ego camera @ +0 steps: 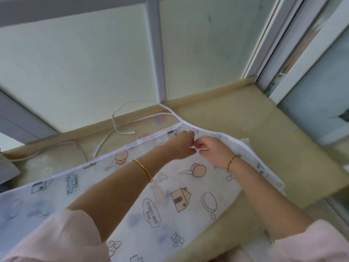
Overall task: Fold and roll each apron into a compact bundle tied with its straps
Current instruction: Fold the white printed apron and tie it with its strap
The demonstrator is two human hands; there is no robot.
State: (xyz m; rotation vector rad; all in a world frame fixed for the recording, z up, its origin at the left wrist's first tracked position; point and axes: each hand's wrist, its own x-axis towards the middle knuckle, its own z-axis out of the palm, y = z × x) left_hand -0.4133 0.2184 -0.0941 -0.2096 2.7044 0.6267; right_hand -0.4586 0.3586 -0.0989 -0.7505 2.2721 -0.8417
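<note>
Left sleeve (62,237): pale pink, loose, ending near the elbow.
Right sleeve (311,242): the same pale pink cloth.
Bangle (144,171): plain gold, worn behind the left hand (181,146).
Bracelet (233,162): thin dark twisted cord, at the wrist of the right hand (211,151).

A home is suggested: a beige padded window seat (236,118) is set against frosted panes (75,72) divided by a white frame (158,53), a sliding door frame (272,50) is seen alongside, and a cartoon-printed apron (188,186) is spread over the seat.

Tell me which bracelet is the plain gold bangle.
The smooth gold bangle on the left wrist; the right wrist's bracelet is thin, dark and twisted.
</note>
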